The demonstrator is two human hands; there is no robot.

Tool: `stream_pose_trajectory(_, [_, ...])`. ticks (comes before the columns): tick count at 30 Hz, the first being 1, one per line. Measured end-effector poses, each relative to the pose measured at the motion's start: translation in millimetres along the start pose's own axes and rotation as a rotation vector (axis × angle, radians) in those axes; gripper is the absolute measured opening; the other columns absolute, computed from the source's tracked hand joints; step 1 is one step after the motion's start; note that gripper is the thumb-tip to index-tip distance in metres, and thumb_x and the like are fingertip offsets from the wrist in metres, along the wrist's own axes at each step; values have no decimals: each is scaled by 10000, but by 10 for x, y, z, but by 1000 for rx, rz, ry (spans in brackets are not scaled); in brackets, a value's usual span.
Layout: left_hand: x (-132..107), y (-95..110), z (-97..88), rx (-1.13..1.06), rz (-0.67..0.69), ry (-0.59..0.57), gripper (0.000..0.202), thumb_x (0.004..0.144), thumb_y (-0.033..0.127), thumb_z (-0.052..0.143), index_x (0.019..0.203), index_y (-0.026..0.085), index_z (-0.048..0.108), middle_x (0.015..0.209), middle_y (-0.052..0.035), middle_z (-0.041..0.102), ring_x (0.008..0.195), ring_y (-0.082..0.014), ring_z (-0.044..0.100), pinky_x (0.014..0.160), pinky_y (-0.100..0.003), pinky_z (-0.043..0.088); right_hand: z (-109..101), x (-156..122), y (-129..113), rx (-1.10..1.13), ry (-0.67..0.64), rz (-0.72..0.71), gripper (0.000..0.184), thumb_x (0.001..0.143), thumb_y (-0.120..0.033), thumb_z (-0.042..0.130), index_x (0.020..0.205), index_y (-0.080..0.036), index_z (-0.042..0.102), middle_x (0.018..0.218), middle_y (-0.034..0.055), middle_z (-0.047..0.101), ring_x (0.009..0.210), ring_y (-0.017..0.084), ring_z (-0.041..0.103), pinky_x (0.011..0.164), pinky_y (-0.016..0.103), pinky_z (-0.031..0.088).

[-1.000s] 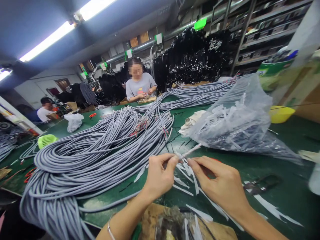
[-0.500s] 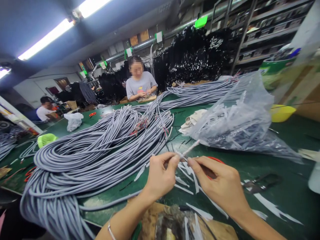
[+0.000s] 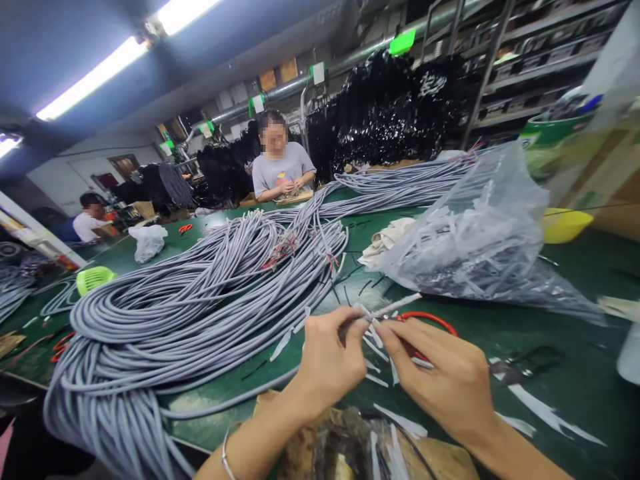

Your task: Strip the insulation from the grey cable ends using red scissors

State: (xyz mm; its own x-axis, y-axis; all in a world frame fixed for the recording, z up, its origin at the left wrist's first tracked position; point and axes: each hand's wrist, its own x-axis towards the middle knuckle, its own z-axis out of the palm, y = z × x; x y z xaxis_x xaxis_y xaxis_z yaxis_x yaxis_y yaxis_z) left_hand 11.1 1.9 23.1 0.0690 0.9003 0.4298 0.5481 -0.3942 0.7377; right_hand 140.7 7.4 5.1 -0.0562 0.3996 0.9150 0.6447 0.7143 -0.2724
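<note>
My left hand (image 3: 333,357) is closed round a grey cable near its end. The cable's pale, stripped end (image 3: 400,305) sticks out past my fingers, pointing up and to the right. Close against it, my right hand (image 3: 445,377) pinches a thin white strip (image 3: 376,335) at the point where the pale end leaves my left fingers. How far the strip is wrapped round the cable is hidden by my fingertips. Red-handled scissors (image 3: 435,316) lie just behind my right hand, partly covered by it.
Coiled grey cables (image 3: 200,300) fill the left of the green table (image 3: 500,327). A clear bag of white scraps (image 3: 470,247) stands at right, dark-handled cutters (image 3: 525,367) nearer. Below my hands is a worn board (image 3: 440,460). A co-worker (image 3: 283,167) sits opposite.
Both hands have shifted slightly to the right. The pale cable end has swung lower and rightward, and more of the red scissor handle shows.
</note>
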Motion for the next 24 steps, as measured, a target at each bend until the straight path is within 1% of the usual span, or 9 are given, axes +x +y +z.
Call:
stream_pose_trajectory(3, [11, -9, 6, -60, -44, 20, 223, 796, 165, 484, 789, 113, 701, 624, -49, 671, 504, -124, 544, 489, -204, 401, -4, -17, 15, -21, 17, -94, 205, 841, -145, 515, 668, -150, 625, 535, 31, 632, 453, 114, 579, 503, 213, 448])
stream_pose_trajectory(6, [-1, -5, 15, -114, -61, 35, 243, 814, 182, 474, 814, 124, 710, 677, -56, 697, 546, -135, 577, 517, -208, 423, 12, 3, 36, 24, 13, -90, 203, 837, -159, 519, 671, -166, 635, 537, 25, 641, 460, 123, 592, 491, 214, 455])
stream_pose_trajectory(11, [-18, -41, 48, -17, 27, 27, 253, 820, 190, 468, 830, 122, 712, 707, -81, 701, 577, -154, 584, 565, -233, 431, 33, 58, 4, 182, -99, 246, 275, 860, -238, 472, 647, -182, 637, 540, 3, 646, 432, 118, 583, 417, 193, 456])
stream_pose_trajectory(12, [4, -70, 53, 3, 26, 17, 257, 819, 197, 466, 823, 120, 711, 692, -82, 694, 572, -156, 576, 565, -238, 424, 23, 57, -28, 195, -93, 254, 267, 854, -224, 477, 640, -182, 631, 534, 1, 642, 426, 115, 578, 413, 192, 451])
stream_pose_trajectory(16, [173, -231, 23, 0, -171, 85, 278, 793, 206, 449, 708, 107, 695, 591, -52, 619, 533, -142, 507, 527, -238, 355, -45, 5, -172, 300, -90, -114, 206, 813, -152, 518, 636, -211, 607, 510, -20, 620, 428, 107, 554, 477, 212, 449])
stream_pose_trajectory(17, [210, -258, 3, -37, -209, 104, 283, 790, 209, 442, 703, 104, 690, 581, -38, 592, 532, -133, 486, 522, -233, 338, -55, -8, -180, 309, -99, -164, 196, 817, -156, 515, 657, -215, 610, 510, -20, 618, 438, 109, 558, 494, 219, 449])
stream_pose_trajectory(19, [244, -268, -36, -152, -208, 77, 311, 803, 241, 418, 714, 103, 682, 535, 2, 497, 495, -108, 408, 489, -221, 286, -48, -18, -136, 220, -102, -94, 198, 838, -168, 499, 674, -208, 603, 547, -4, 633, 478, 114, 581, 515, 220, 449])
stream_pose_trajectory(22, [200, -190, -65, -299, -153, -55, 342, 818, 305, 410, 699, 103, 659, 485, 49, 339, 457, -86, 282, 454, -218, 209, 1, -3, 17, 28, -89, 58, 228, 859, -228, 496, 660, -196, 602, 577, 6, 632, 492, 117, 578, 511, 225, 431])
stream_pose_trajectory(24, [149, -129, -70, -340, -140, -107, 344, 817, 329, 422, 673, 104, 638, 482, 59, 297, 458, -81, 250, 452, -219, 191, 25, 8, 98, -33, -72, 98, 235, 861, -250, 504, 663, -183, 612, 573, 5, 617, 493, 116, 563, 510, 227, 416])
